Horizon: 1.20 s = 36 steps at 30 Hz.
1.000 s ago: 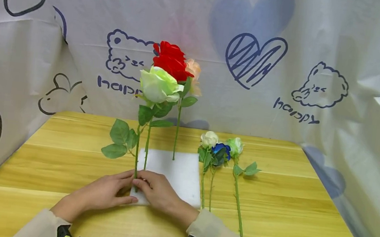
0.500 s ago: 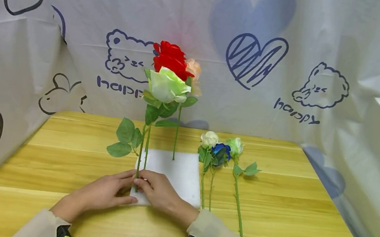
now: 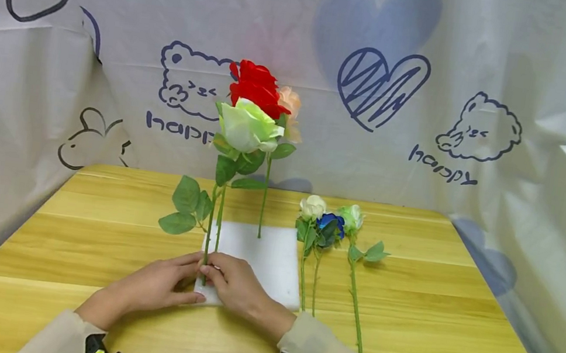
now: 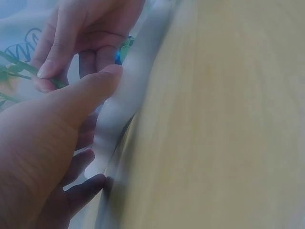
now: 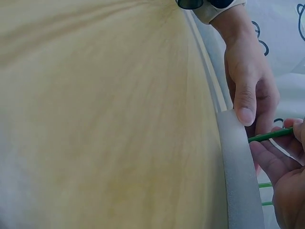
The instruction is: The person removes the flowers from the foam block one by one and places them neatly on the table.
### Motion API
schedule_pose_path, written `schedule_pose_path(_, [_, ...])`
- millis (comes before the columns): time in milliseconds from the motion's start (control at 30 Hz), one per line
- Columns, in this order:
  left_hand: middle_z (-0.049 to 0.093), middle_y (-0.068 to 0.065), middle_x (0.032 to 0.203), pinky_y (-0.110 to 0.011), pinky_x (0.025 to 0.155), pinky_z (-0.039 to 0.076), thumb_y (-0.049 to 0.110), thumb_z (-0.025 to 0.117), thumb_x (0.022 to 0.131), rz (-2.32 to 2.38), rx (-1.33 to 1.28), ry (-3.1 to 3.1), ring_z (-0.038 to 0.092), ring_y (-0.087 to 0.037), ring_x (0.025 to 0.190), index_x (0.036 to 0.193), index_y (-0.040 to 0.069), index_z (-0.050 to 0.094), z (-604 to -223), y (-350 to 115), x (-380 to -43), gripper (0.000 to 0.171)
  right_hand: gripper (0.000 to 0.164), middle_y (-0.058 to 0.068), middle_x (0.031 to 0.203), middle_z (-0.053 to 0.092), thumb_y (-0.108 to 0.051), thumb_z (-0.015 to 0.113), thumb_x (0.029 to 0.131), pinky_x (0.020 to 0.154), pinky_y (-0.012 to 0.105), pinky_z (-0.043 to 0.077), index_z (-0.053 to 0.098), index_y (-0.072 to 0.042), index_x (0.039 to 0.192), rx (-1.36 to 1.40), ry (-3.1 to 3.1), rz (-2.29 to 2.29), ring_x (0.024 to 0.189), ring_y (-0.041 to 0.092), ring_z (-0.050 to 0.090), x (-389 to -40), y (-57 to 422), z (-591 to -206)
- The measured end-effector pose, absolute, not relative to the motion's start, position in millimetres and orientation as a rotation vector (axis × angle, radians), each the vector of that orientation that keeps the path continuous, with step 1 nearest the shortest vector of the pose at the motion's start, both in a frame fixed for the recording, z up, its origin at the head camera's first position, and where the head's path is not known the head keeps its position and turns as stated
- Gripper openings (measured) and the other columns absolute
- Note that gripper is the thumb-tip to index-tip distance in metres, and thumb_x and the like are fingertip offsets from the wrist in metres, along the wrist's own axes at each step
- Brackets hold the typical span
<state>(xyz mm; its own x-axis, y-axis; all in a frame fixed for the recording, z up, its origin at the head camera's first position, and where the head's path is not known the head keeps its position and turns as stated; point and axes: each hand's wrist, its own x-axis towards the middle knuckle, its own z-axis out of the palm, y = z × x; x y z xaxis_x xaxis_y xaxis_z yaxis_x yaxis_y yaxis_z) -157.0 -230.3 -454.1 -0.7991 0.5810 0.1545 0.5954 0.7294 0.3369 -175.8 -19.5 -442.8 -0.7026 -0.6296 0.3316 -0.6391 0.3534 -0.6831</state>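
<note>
A pale green-and-white artificial rose (image 3: 250, 127) stands upright over the front left part of a white foam block (image 3: 271, 272). My right hand (image 3: 237, 284) pinches its stem low down, close over the foam. In the right wrist view the green stem (image 5: 270, 135) meets the block's face between both hands. My left hand (image 3: 150, 284) holds the block's front left corner, its thumb (image 4: 88, 93) on the near side and its fingers around the left side. Behind the pale rose, a red rose (image 3: 257, 88) and a peach flower (image 3: 291, 110) stand in the block.
To the right of the block lie a cream rose (image 3: 313, 207), a blue rose (image 3: 331, 223) and a light green rose (image 3: 351, 217), stems toward me. The wooden table (image 3: 428, 335) is enclosed by a white curtain (image 3: 304, 2) with drawings.
The pale rose's head has swung right, now overlapping more of the red rose, and its stem leans less to the left. Both hands have stayed in place.
</note>
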Motion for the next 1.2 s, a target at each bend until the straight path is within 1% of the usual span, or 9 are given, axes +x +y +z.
schedule_pose_path(200, [0.043,-0.018,0.148,-0.052,0.100,0.045,0.062,0.056,0.091,-0.603,-0.982,-2.894,0.053,-0.039,0.123,0.139,0.008,0.056,-453.5,-230.1,-157.4,0.072,0.020,-0.001,0.079,0.060,-0.021,0.049,0.104,0.065,0.015,0.044,0.063,-0.011,0.094,1.220,-2.567,1.301,0.069,0.001,0.050,-176.1,-19.6,-441.7])
schedule_pose_path(500, [0.042,-0.014,0.150,-0.050,0.099,0.046,0.061,0.057,0.091,-0.640,-0.995,-2.902,0.054,-0.037,0.122,0.142,0.012,0.053,-449.9,-229.7,-159.0,0.071,0.017,-0.007,0.078,0.058,-0.020,0.051,0.103,0.066,0.014,0.043,0.064,-0.013,0.094,1.193,-2.522,1.224,0.070,0.000,0.051,-175.9,-21.4,-441.6])
schedule_pose_path(733, [0.042,-0.012,0.150,-0.050,0.099,0.046,0.060,0.058,0.091,-0.638,-0.999,-2.905,0.053,-0.035,0.123,0.142,0.012,0.054,-448.9,-229.9,-159.1,0.070,0.016,-0.006,0.078,0.059,-0.019,0.053,0.102,0.067,0.013,0.044,0.065,-0.012,0.094,1.180,-2.507,1.220,0.071,0.000,0.052,-175.9,-22.7,-441.3])
schedule_pose_path(900, [0.043,-0.011,0.150,-0.049,0.099,0.046,0.061,0.058,0.091,-0.641,-1.001,-2.900,0.053,-0.034,0.124,0.140,0.013,0.056,-449.1,-230.9,-159.0,0.069,0.015,-0.008,0.077,0.058,-0.020,0.053,0.102,0.066,0.013,0.042,0.065,-0.013,0.096,1.193,-2.496,1.177,0.070,0.000,0.051,-175.8,-22.8,-441.1])
schedule_pose_path(1200, [0.042,-0.014,0.150,-0.051,0.101,0.045,0.061,0.058,0.090,-0.648,-0.988,-2.919,0.051,-0.037,0.125,0.140,0.010,0.055,-447.2,-231.0,-157.7,0.072,0.015,-0.011,0.078,0.056,-0.021,0.052,0.103,0.065,0.012,0.042,0.065,-0.015,0.097,1.195,-2.499,1.121,0.070,-0.002,0.050,-174.2,-23.1,-439.9])
